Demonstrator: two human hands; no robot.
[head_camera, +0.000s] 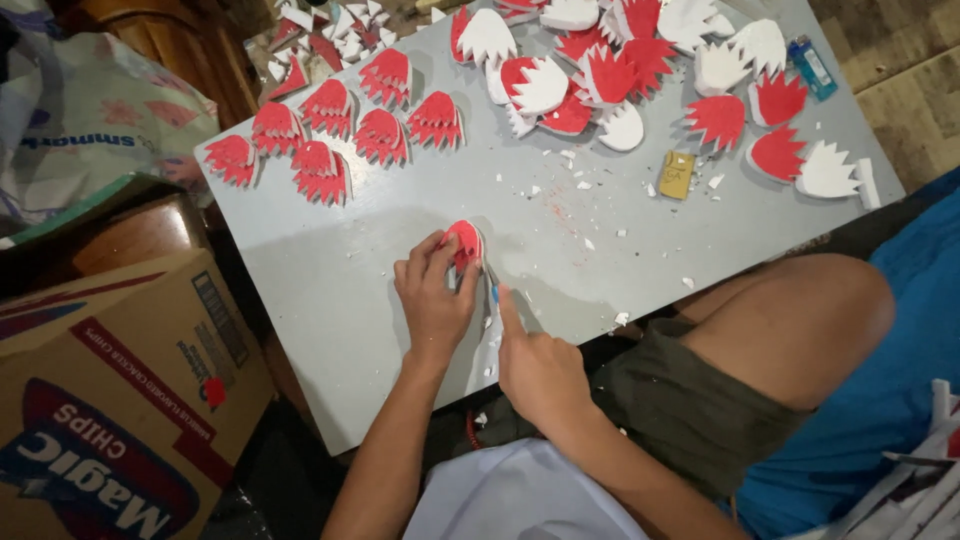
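**Foam shapes under the knife, one by one**

While a good many pieces already lie finished, the person sits over a grey board (330, 270) and works on one more. Up at the far left of the board sits a neat group of red toothed pieces (330, 135), each with a jagged lower edge — these look done. To the far right a looser heap of red and white cutouts (640, 60) is spread about, some overlapping; whether they are finished or waiting I cannot tell. White crumbs and offcuts (580, 185) dot the middle of the board, so I judge the cutting is well under way with more left.

The piece in hand, a small red foam shape (464, 243), lies flat near the board's front edge. The left hand (432, 300) presses down on it, fingers curled over its lower rim to pin it. The right hand (535, 365) sits just beside, closed around a thin blue-handled blade (493, 293), forefinger stretched along it — the tip meets the foam's right edge.

A yellow tag (677, 174) and a blue lighter (812, 67) lie farther back, and a cardboard box (110, 400) stands off to the left.
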